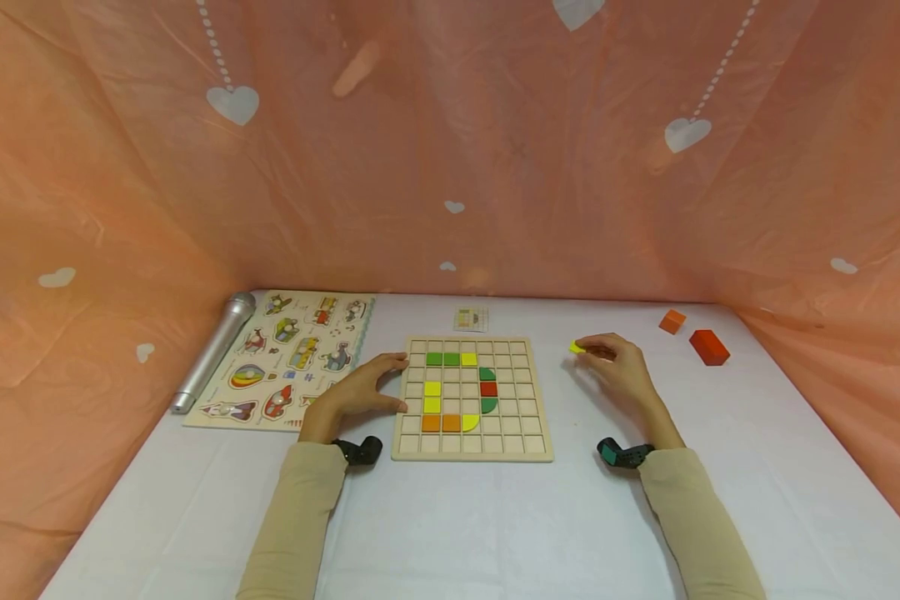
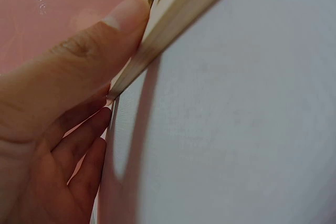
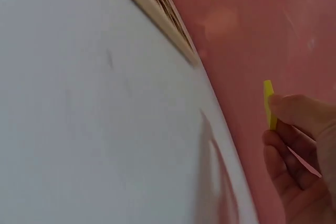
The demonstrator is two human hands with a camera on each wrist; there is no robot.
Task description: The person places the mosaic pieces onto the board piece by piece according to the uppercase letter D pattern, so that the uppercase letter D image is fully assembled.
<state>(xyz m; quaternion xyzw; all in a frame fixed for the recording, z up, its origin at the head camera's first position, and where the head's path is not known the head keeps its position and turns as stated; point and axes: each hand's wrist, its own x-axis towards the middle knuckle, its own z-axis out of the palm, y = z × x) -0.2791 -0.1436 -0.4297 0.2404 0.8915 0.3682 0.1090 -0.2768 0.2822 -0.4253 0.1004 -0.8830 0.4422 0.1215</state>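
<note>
A wooden grid board (image 1: 506, 450) lies flat on the white table. Along its left edge rests my left hand (image 1: 360, 387), thumb and fingertips spread apart against the rim. Several coloured tiles sit in the board's cells: green squares (image 1: 443, 359), yellow squares (image 1: 432, 397), orange squares (image 1: 442, 423), a red square (image 1: 488, 389), a yellow quarter-round tile (image 1: 470, 423) and two green quarter-round ones. To the right of the board, raised over the table, my right hand (image 1: 618, 367) pinches a thin yellow tile (image 3: 269, 106) between thumb and fingers.
Behind the board lies a small pattern card (image 1: 471, 319). A picture puzzle board (image 1: 270, 367) and a silver microphone (image 1: 216, 352) are on the left. At the back right stand an orange block (image 1: 672, 322) and a red block (image 1: 710, 347). Pink curtain (image 1: 450, 150) surrounds the table.
</note>
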